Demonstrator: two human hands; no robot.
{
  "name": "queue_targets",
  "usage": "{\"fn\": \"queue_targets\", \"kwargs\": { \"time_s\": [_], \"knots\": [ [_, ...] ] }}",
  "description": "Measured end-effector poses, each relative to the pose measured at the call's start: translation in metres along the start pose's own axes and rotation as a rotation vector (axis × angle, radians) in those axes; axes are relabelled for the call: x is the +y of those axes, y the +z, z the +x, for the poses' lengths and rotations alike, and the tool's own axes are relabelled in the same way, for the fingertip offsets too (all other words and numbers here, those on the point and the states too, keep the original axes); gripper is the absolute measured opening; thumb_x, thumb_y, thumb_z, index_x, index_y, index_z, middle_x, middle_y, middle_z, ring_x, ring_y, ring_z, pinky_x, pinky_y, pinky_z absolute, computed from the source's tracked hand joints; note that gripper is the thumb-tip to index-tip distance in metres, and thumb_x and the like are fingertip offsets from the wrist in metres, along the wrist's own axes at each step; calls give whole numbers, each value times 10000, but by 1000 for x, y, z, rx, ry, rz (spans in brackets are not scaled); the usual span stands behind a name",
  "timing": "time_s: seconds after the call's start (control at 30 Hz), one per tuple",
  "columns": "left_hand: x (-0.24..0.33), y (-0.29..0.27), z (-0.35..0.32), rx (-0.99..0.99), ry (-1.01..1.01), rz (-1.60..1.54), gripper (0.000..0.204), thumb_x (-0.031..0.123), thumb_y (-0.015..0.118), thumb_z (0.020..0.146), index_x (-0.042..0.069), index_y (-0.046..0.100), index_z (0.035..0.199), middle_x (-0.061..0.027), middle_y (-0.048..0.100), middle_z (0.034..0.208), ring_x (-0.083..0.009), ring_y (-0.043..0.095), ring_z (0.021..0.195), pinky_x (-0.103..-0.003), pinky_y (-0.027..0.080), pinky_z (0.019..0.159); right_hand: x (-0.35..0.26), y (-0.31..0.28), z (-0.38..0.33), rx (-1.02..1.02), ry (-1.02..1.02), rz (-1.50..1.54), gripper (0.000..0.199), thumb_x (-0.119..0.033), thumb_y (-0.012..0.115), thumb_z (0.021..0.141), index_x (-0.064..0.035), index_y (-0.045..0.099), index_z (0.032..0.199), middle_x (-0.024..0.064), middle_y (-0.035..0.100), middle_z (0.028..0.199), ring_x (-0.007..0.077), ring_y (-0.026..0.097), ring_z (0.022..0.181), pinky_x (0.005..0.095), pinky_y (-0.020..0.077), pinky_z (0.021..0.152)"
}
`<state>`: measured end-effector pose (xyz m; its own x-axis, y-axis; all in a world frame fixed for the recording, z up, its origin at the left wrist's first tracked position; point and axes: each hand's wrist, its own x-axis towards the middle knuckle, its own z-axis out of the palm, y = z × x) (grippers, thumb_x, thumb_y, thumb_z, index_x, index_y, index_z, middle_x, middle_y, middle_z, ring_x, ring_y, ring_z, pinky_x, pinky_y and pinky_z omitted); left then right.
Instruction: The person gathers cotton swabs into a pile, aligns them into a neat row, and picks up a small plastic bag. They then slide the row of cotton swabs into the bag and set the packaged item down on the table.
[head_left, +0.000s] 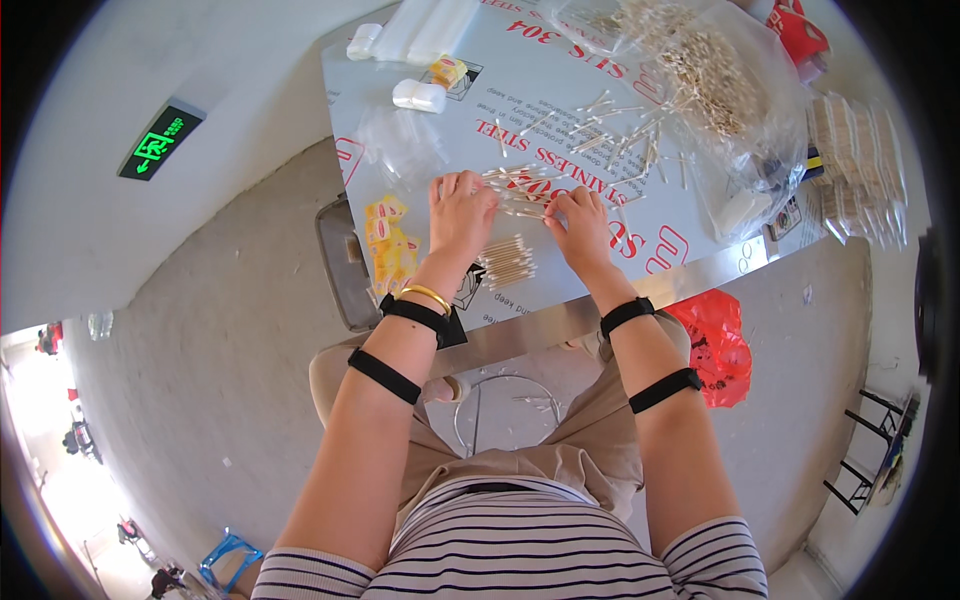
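Note:
My left hand point(462, 217) has its fingers curled and pressed together at the left end of some loose cotton swabs point(520, 192) on the metal-topped table. At their right end, my right hand point(582, 232) pinches swabs between thumb and fingertips. The swabs lie roughly crosswise between the two hands; how many each hand grips is hidden by the fingers. Just below them, nearer to me, a neat row of cotton swabs point(508, 262) lies side by side on the table. More swabs point(625, 135) are scattered beyond my right hand.
Yellow printed slips point(388, 240) lie left of my left hand, with clear plastic bags point(402, 145) and a white roll point(418, 96) beyond. A large clear bag of swabs point(700, 75) fills the far right, beside packed swabs point(858, 165). A red bag point(718, 345) hangs below the table edge.

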<state>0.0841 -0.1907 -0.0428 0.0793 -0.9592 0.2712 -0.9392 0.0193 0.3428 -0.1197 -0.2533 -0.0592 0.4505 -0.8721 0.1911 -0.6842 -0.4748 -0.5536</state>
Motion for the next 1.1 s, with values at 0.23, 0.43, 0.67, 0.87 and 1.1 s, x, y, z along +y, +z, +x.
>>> {"fn": "queue_targets", "kwargs": {
  "time_s": [0.23,0.43,0.67,0.87,1.1],
  "knots": [
    [4,-5,-22,-91,19,20,44,131,722,801,165,721,828,3,613,956,-205,553,1027,-424,350,988,7,0,4,-23,-10,32,142,-105,765,756,-132,669,856,43,590,940,280,551,984,428,442,863],
    [0,-5,-57,-23,92,55,218,103,706,800,165,739,1006,33,637,955,-165,584,986,-415,374,971,-18,10,8,-77,-82,40,124,-93,750,775,-126,673,866,39,601,929,273,558,974,417,431,873],
    [10,-13,-71,-75,20,15,464,108,678,833,128,628,1294,-37,582,1265,-214,527,1197,-471,336,1085,-31,26,5,-77,-193,84,135,-76,730,785,-136,675,892,24,616,952,265,562,965,419,423,842],
    [13,2,-75,-287,80,156,707,449,428,1021,22,255,1557,-94,227,1643,-259,151,1536,-539,57,1239,-19,15,-3,45,-122,84,182,-19,674,796,-150,665,922,13,615,963,265,571,963,427,437,801],
    [9,-8,-76,-174,-128,33,768,513,376,1032,10,174,1576,-146,176,1654,-292,121,1542,-558,24,1228,-10,9,-14,31,-102,123,226,-3,639,811,-114,690,1001,52,621,995,285,571,988,432,458,843]
  ]
}}
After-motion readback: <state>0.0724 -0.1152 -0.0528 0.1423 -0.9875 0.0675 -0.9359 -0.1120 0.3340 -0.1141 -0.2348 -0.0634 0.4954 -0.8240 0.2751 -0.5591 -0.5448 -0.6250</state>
